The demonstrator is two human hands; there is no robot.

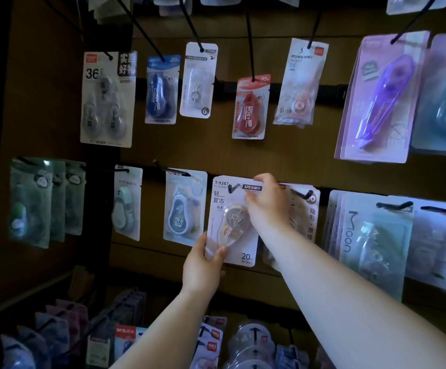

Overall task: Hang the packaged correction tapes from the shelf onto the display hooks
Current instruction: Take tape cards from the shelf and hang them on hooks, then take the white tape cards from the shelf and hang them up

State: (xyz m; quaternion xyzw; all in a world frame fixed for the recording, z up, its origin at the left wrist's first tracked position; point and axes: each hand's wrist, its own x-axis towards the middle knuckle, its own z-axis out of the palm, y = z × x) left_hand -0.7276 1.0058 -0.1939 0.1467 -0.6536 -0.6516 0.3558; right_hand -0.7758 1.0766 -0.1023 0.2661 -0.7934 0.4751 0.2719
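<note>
A white carded correction tape pack (228, 206), marked T-9267 and 20m with a clear amber dispenser, sits at the middle of the lower hook row. Its hang hole is over a black display hook (233, 188). My left hand (203, 265) grips the pack's lower left corner, thumb on the front. My right hand (265, 203) pinches the pack's upper right edge near the hook. Behind my right hand hangs another carded pack (308, 211) on its own hook.
Black hooks on a brown board carry more packs: a three-dispenser card (107, 99), blue (161, 89) and red (251, 107) tapes above, a purple pack (381, 97) at right, green packs (46, 201) at left. Further stock hangs on a lower row (211, 342).
</note>
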